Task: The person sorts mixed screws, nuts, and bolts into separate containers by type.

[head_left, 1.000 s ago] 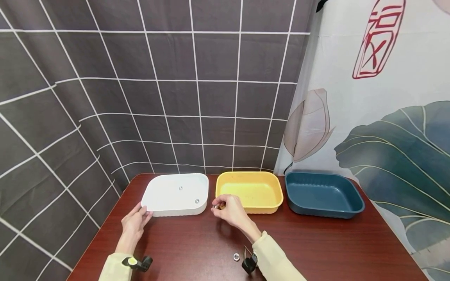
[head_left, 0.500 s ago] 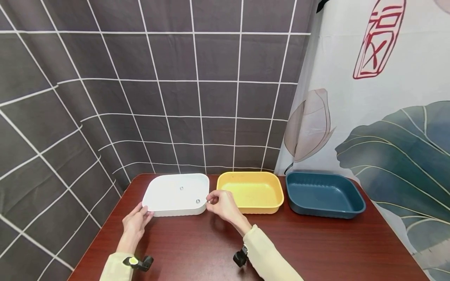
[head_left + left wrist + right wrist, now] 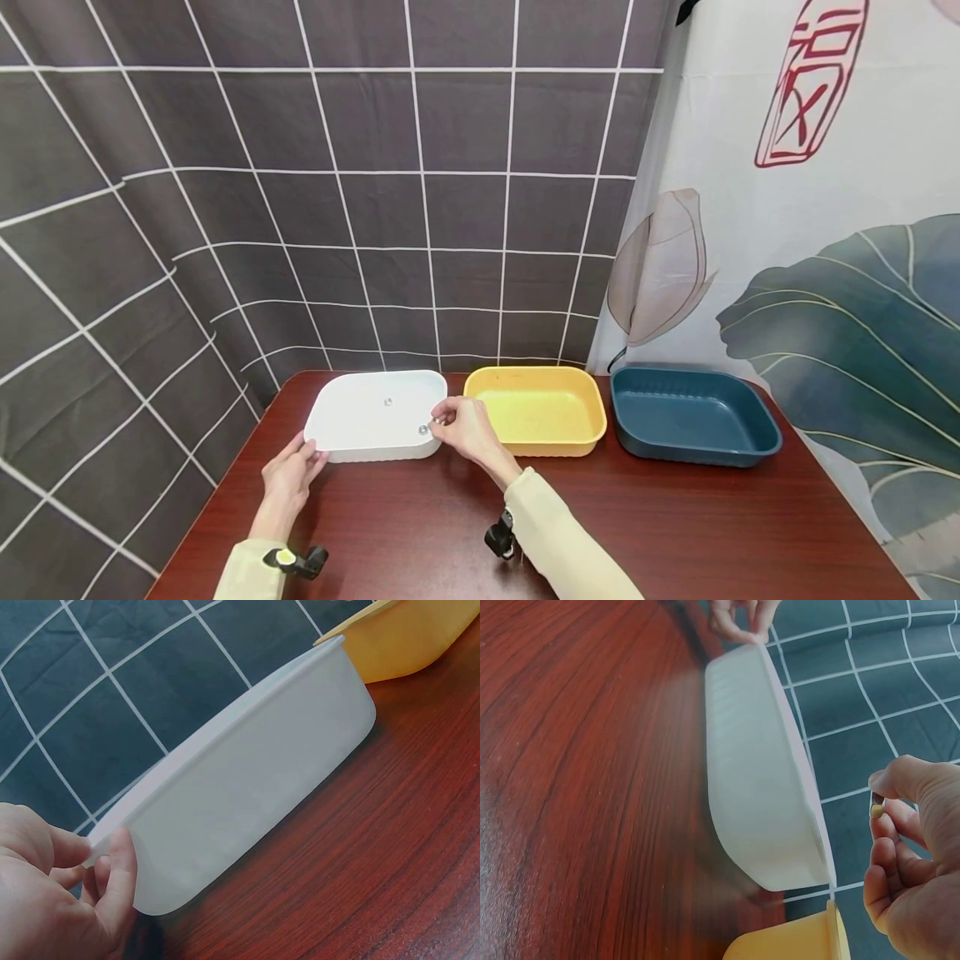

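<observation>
At the left stands a white plastic tray [image 3: 352,417] with two small metal nuts inside, one nut [image 3: 423,430] near its right front corner and another nut [image 3: 387,402] farther back. My left hand [image 3: 286,483] pinches the tray's front left corner, thumb at the rim and fingers against the outer wall in the left wrist view. My right hand [image 3: 468,431] is over the tray's right edge. Between thumb and fingertip it pinches a small metal nut [image 3: 877,802], mostly covered by the fingers, with a yellowish glint in the right wrist view.
A yellow tray [image 3: 480,385] stands just right of the white one, and a dark blue tray [image 3: 693,454] farther right. All rest on a reddish-brown wooden table [image 3: 405,533]. A grey gridded cloth [image 3: 465,208] hangs behind.
My right hand has moved left, from in front of the yellow tray to over the white tray's right edge, carrying the nut. My left hand stays at the corner.
</observation>
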Available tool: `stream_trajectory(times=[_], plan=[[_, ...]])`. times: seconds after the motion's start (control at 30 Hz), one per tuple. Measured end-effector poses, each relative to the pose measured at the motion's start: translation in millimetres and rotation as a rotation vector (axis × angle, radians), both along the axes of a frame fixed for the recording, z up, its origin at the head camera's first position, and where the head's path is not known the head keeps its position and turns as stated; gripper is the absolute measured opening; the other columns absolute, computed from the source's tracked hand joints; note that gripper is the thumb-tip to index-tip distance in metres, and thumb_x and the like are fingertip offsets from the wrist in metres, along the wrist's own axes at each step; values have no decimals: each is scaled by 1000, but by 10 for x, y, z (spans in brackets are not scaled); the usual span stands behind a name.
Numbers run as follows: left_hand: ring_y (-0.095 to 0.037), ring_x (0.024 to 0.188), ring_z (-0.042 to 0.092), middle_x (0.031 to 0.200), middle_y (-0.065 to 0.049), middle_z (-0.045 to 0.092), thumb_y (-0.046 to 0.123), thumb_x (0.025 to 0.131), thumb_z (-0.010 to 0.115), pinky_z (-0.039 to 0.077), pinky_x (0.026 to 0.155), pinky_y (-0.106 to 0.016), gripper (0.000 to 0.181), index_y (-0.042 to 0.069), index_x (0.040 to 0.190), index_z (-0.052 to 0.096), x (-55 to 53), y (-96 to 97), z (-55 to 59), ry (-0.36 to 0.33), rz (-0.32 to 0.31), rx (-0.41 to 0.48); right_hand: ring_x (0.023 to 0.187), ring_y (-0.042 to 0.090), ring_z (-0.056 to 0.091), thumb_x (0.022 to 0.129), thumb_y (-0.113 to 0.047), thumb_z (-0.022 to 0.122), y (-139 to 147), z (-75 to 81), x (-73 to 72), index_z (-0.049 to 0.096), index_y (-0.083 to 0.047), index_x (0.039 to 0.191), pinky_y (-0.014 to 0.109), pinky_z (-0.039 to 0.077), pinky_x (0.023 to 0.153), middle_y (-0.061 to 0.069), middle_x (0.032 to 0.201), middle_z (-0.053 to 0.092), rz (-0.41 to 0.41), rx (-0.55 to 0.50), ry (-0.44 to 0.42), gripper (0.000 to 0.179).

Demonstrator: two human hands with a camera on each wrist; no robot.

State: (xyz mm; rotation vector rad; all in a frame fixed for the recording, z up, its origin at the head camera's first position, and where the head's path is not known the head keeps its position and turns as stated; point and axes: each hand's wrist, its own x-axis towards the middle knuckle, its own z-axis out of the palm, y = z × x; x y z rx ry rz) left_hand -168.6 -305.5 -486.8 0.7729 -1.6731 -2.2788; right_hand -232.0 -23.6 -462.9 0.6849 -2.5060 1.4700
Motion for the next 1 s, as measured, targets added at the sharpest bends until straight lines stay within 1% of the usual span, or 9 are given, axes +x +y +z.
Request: stream_trajectory(times=[0.13,0.37,0.43,0.57,0.8,1.0], plan=[[-2,71,62,75,6,60,-3,100,51,58,85,-19,56,-2,153,32,2,-1,4,0,4,5,64,5,55,78,-5,75,-50,3,-32,73,-4,83,16,51,57,-5,70,64,4,4,-9,5],[-1,71,62,76,6,60,-1,102,50,58,85,-19,55,-1,153,30,2,-8,3,-4,-6,19,65,7,53,79,-7,76,-121,-29,-97,74,-5,84,16,48,56,-6,70,63,-30,50,-39,6],[-2,71,62,76,5,60,-1,102,51,59,84,-19,55,-1,153,31,3,-7,5,-11,1,25,66,7,54,79,-8,76,-132,-41,-105,75,-5,84,17,48,56,-5,70,64,-35,55,-46,6],[-2,71,62,76,5,60,-1,102,51,59,85,-20,55,-2,153,31,0,-8,3,-4,-2,26,65,7,55,77,-7,76,-149,-58,-112,74,-5,84,17,49,57,-4,71,65,-36,54,-48,8],[-2,70,61,74,5,59,-2,102,50,59,84,-19,55,-2,153,31,0,-8,-1,-3,1,29,67,9,55,79,-8,75,-191,-61,-127,74,-5,85,18,49,57,-3,73,66,-43,54,-65,7],[-2,70,61,74,5,60,-1,102,50,59,84,-20,55,-1,153,31,-7,-7,-7,-2,0,36,67,10,55,78,-6,75,-222,-79,-138,74,-4,84,19,49,57,-2,73,66,-47,43,-58,7]])
